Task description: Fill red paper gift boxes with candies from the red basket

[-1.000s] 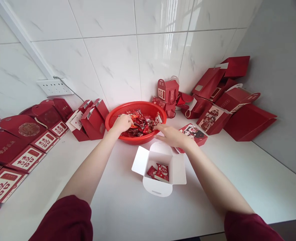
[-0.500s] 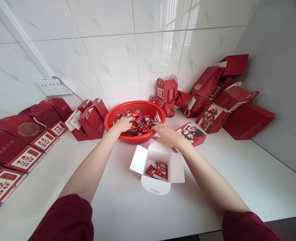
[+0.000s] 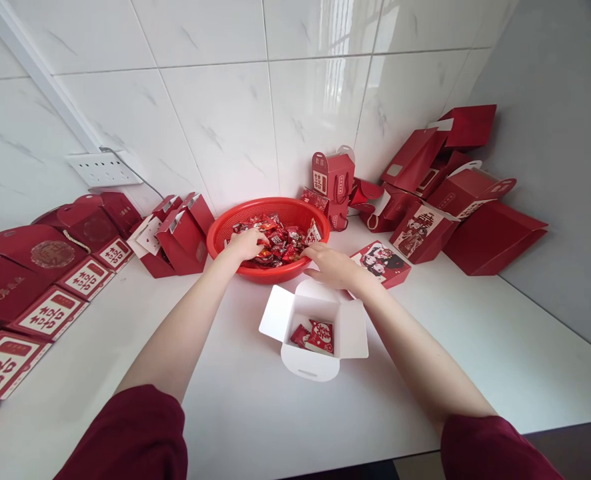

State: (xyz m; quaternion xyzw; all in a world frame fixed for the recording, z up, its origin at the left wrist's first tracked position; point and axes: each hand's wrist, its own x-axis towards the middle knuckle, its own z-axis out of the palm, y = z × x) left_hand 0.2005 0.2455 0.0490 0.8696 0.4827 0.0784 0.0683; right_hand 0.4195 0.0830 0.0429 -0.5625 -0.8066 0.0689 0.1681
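L hand (image 3: pixel 247 245): fingers down among wrapped sweets (image 3: pixel 278 237) in red basket (image 3: pixel 275 274); can't tell if gripping.
R hand (image 3: pixel 333 265): at basket's near R rim, thumb apart from fingers; grip on anything n/c.
White box (image 3: pixel 309 365): open, just in front of basket, approx. 2 red packets (image 3: pixel 321 335) inside.
Change: hands barely moved vs. 0.5 s ago (view shifted a bit); box contents same, i.e. nothing added.

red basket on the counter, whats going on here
A person's left hand is among the wrapped packets in the red basket, and the right hand is over its near right rim. Whether either grips a packet is hard to tell. In front stands an open white box, flaps spread, with red packets inside. More red boxes are on both sides.
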